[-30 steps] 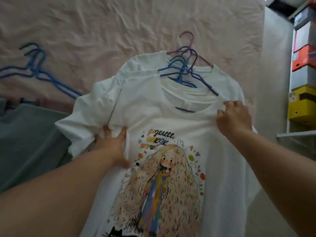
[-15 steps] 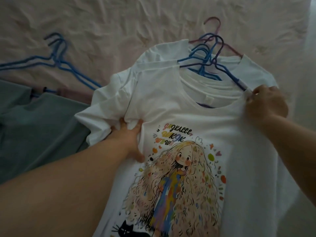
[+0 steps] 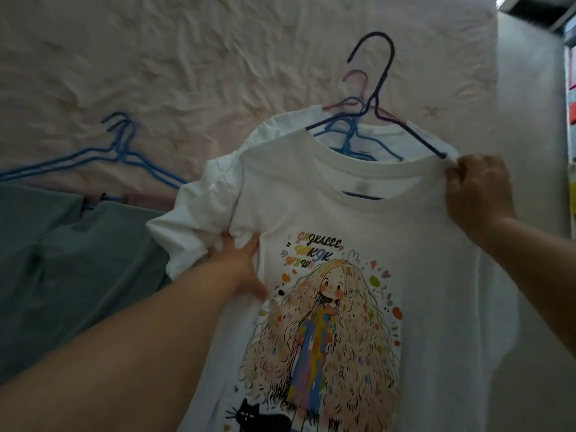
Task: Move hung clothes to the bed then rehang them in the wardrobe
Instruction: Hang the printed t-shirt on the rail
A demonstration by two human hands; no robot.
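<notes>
bed | left hand grips printed T-shirt armpit | right hand pinches shoulder

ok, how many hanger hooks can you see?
At least 5: dark purple hook, pink hook and blue hook above the white shirts; two blue hooks left. Tangled ones may hide more.

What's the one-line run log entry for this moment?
step: lifting top shirt off bed pile | left hand: grips printed white T-shirt at sleeve seam | right hand: pinches shoulder over dark blue hanger | bed: white shirts, blue hangers underneath
</notes>
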